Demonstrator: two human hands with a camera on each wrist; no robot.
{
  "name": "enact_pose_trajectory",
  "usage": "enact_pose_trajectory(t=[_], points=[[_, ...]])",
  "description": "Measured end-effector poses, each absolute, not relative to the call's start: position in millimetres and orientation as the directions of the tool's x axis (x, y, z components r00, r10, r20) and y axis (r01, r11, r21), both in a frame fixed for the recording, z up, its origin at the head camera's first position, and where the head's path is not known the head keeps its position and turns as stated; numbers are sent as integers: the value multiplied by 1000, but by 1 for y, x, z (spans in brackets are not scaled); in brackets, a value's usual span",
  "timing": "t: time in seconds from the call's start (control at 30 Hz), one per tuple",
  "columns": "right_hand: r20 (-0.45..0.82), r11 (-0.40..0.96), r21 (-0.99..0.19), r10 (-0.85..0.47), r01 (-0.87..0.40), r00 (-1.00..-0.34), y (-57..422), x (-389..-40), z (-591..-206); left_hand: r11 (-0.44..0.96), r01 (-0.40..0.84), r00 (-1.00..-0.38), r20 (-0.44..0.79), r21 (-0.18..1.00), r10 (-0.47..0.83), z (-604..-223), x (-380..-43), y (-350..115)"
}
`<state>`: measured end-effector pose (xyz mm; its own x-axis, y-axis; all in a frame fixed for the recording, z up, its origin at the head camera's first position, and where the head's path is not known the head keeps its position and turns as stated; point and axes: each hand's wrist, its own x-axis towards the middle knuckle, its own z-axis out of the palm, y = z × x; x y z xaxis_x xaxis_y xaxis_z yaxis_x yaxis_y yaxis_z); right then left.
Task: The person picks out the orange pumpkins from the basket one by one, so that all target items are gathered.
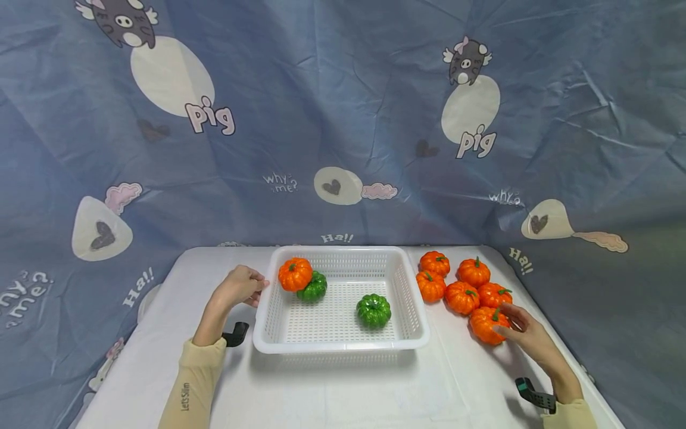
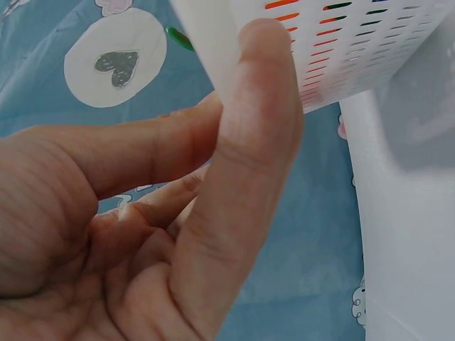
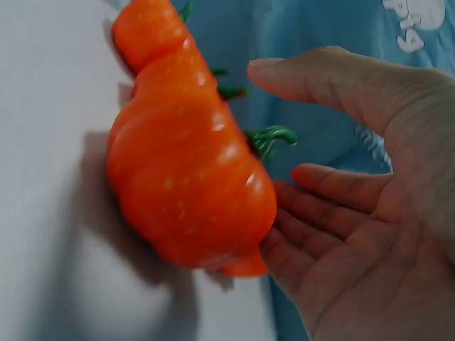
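Observation:
A white plastic basket [image 1: 337, 347] stands on the table, holding an orange pumpkin [image 1: 295, 274] and two green ones, one green pumpkin [image 1: 312, 287] beside the orange and another green pumpkin [image 1: 373, 311] toward the right. My left hand [image 1: 242, 286] pinches the basket's left rim between thumb and a finger, as the left wrist view shows close up. To the right of the basket, my right hand [image 1: 527, 333] reaches over the nearest orange pumpkin [image 3: 188, 177]. Its thumb and fingers are spread around the top, not closed on it. Fingertips in the right wrist view lie close against the pumpkin's side; contact is unclear.
Several more orange pumpkins cluster right of the basket, among them a front-left pumpkin [image 1: 462, 298] and a back pumpkin [image 1: 474, 272]. A blue printed cloth [image 1: 343, 119] hangs behind and beside the white table [image 1: 343, 393].

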<state>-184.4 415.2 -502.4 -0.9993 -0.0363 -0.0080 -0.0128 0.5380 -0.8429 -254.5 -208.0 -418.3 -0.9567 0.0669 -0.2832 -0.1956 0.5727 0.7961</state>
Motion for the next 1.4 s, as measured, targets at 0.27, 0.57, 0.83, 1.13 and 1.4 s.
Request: enact_pose_trajectory(t=[0.27, 0.57, 0.83, 1.13, 1.4], points=[[31, 593, -803, -56, -58, -998, 399, -187, -478, 575, -199, -956, -287, 793, 64, -419, -256, -208], [88, 594, -790, -140, -155, -986, 361, -197, -456, 580, -193, -960, -276, 791, 56, -420, -254, -208], [114, 514, -825, -258, -236, -959, 306, -215, -438, 589, -192, -961, -272, 785, 48, -420, -253, -207], [131, 445, -842, -381, -306, -915, 235, -234, -424, 584, -189, -960, -274, 790, 60, -422, -255, -207], [130, 385, -851, -504, -357, -854, 180, -256, -422, 589, -183, -963, -264, 787, 53, -421, -254, -207]])
